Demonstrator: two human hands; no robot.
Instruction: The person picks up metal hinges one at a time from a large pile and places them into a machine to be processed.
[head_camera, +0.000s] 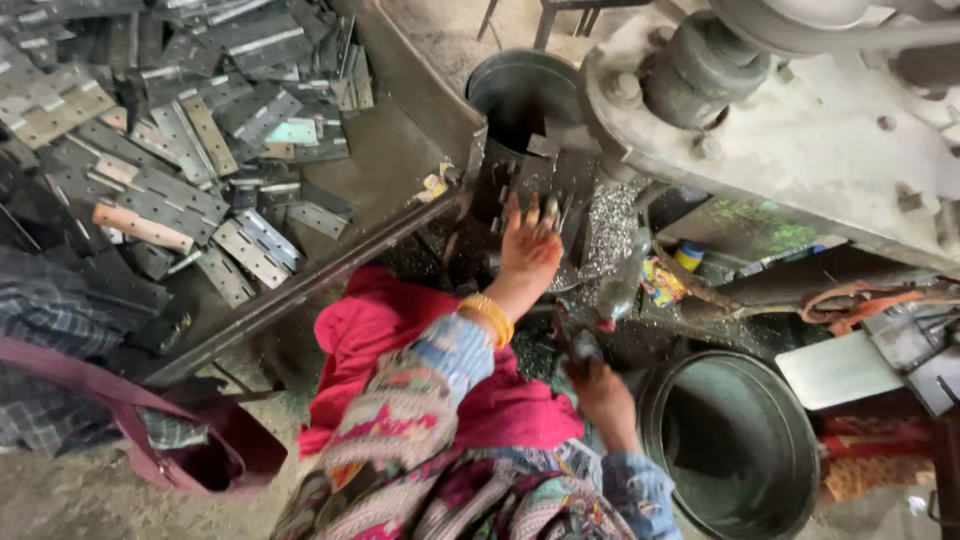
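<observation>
Nearest, the right hand (603, 395) is closed around a dark metal piece (578, 345), just short of the press (800, 130). Farther on, the left hand (528, 250) rests fingers spread, flat on a plate (545, 175) under the press, its long axis running away from the wrist.

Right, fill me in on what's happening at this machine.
A person sits at a heavy grey metal press. Their left hand, with a yellow bangle on the wrist, reaches to a flat grey metal piece at the machine's bed. Their right hand grips a small dark tool. A pile of flat slotted metal plates lies to the left.
</observation>
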